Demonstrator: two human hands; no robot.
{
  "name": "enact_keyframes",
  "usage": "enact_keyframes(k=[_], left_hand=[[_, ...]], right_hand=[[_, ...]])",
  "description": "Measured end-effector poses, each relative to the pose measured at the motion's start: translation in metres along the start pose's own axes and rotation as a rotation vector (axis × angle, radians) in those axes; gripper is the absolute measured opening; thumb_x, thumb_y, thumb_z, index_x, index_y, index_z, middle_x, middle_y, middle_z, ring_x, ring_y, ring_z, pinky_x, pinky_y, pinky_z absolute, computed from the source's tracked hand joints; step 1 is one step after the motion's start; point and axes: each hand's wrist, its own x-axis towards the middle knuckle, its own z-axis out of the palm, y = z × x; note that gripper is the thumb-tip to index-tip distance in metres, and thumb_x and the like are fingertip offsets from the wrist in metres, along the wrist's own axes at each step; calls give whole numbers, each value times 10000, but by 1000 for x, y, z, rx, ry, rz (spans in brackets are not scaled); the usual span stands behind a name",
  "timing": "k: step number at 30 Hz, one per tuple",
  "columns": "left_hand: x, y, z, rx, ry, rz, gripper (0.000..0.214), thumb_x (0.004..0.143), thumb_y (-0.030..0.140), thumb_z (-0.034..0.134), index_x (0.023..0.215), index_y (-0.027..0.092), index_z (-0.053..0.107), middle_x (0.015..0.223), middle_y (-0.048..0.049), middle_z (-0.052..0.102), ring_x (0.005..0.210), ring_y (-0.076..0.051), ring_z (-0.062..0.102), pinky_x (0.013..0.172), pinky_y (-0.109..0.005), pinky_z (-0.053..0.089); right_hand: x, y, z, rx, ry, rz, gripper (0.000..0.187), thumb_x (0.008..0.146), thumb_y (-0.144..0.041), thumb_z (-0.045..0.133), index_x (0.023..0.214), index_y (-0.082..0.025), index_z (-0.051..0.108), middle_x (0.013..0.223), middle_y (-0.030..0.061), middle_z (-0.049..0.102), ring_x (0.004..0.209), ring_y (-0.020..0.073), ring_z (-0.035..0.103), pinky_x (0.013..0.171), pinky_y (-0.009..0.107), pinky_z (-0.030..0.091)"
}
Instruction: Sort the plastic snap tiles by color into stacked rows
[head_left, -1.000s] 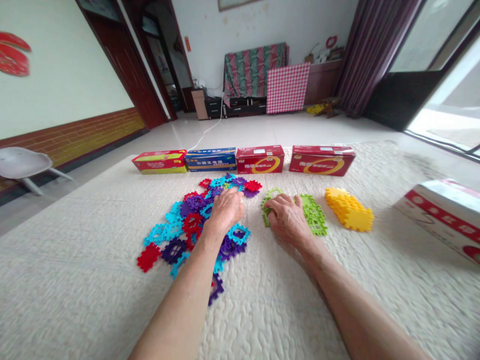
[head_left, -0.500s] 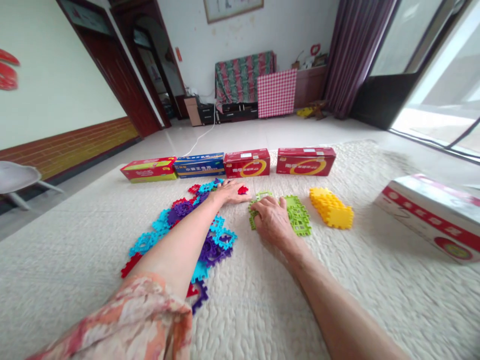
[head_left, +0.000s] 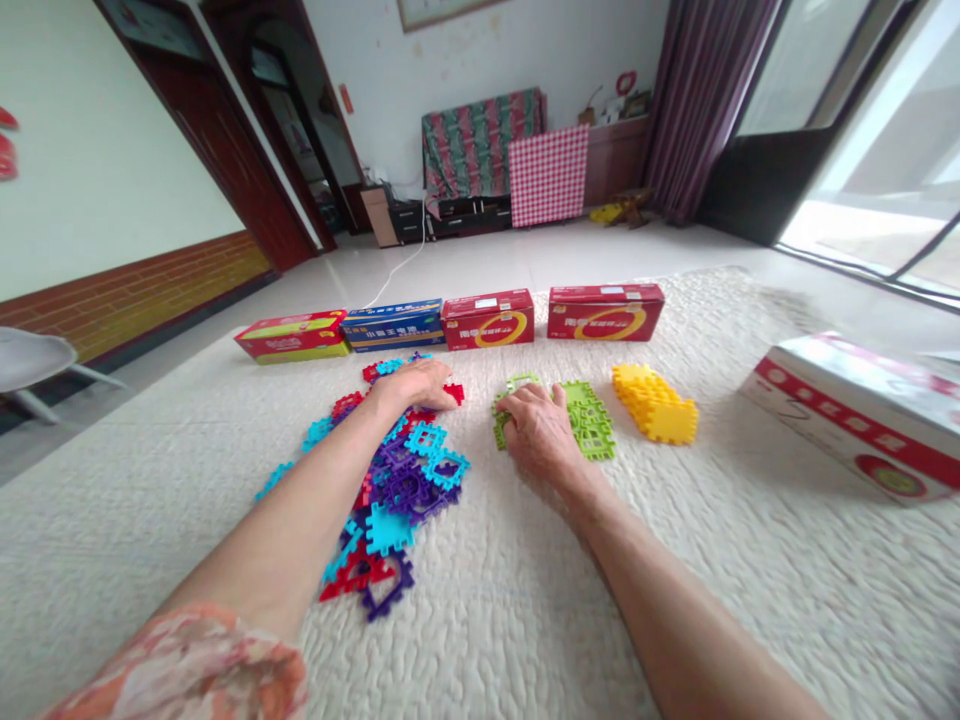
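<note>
Left hand (head_left: 425, 383) shifts toward nine o'clock, reaching other mixed pieces (head_left: 409, 480); half-curled right hand (head_left: 538, 422) covers green pieces (head_left: 591, 415); grips I cannot tell.

Daylight enters at right — a purple curtain (head_left: 701, 105) hangs beside the glazed door (head_left: 791, 70). Pale floor (head_left: 480, 262) fronts a white wall (head_left: 585, 50).

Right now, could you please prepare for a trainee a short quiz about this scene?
1. Which hand is at the green pieces: A) the left, B) the right?
2. True or false: the yellow pieces lie to the right of the green pieces.
3. How many boxes stand in the row beyond the pieces?

Key:
1. B, the right hand.
2. True.
3. Four.
</note>
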Motion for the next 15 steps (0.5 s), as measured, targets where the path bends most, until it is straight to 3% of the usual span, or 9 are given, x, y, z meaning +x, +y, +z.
enact_keyframes(k=[1, 3, 6, 8, 12, 15], left_hand=[[-8, 8, -2, 9, -11, 20, 385, 689, 367, 673, 1032, 193, 688, 1065, -84, 710, 1008, -239, 630, 903, -308, 485], [-29, 28, 0, -25, 78, 23, 396, 824, 355, 553, 1162, 162, 628, 1182, -118, 658, 1103, -240, 597, 980, -336, 457], [-73, 56, 14, -61, 179, 24, 297, 883, 260, 460, 1101, 155, 632, 1144, -130, 651, 1113, -248, 584, 995, -374, 457], [-105, 67, 27, -69, 221, 35, 324, 897, 290, 477, 1162, 155, 605, 1245, -148, 602, 1203, -275, 528, 1028, -423, 438], [-150, 62, 46, -46, 199, 187, 348, 904, 310, 517, 1230, 209, 587, 1362, -114, 534, 1339, -297, 409, 1076, -474, 394], [-153, 37, 48, -26, 182, 287, 332, 932, 320, 485, 1229, 231, 602, 1337, -103, 559, 1347, -286, 408, 1064, -479, 402]], right_hand=[[0, 0, 0, 1, -4, 0, 287, 835, -134, 471, 974, -214, 709, 994, 87, 698, 1066, 265, 504, 1024, 509, 185], [0, -1, -1, 3, -11, 5, 289, 834, -134, 469, 972, -208, 711, 997, 93, 697, 1062, 266, 504, 1015, 497, 198], [0, 0, 0, 5, 1, 8, 291, 833, -140, 467, 982, -207, 708, 1001, 93, 698, 1062, 265, 505, 1022, 498, 188], [0, 1, 1, 5, 15, 4, 292, 823, -139, 471, 984, -208, 705, 1002, 90, 700, 1062, 264, 507, 1034, 507, 169], [0, 3, 4, 12, 22, -4, 298, 806, -124, 474, 979, -202, 704, 999, 86, 703, 1071, 263, 513, 1041, 517, 160], [0, 3, 5, 13, 21, -8, 295, 802, -123, 476, 970, -205, 705, 996, 86, 703, 1069, 263, 513, 1039, 521, 163]])
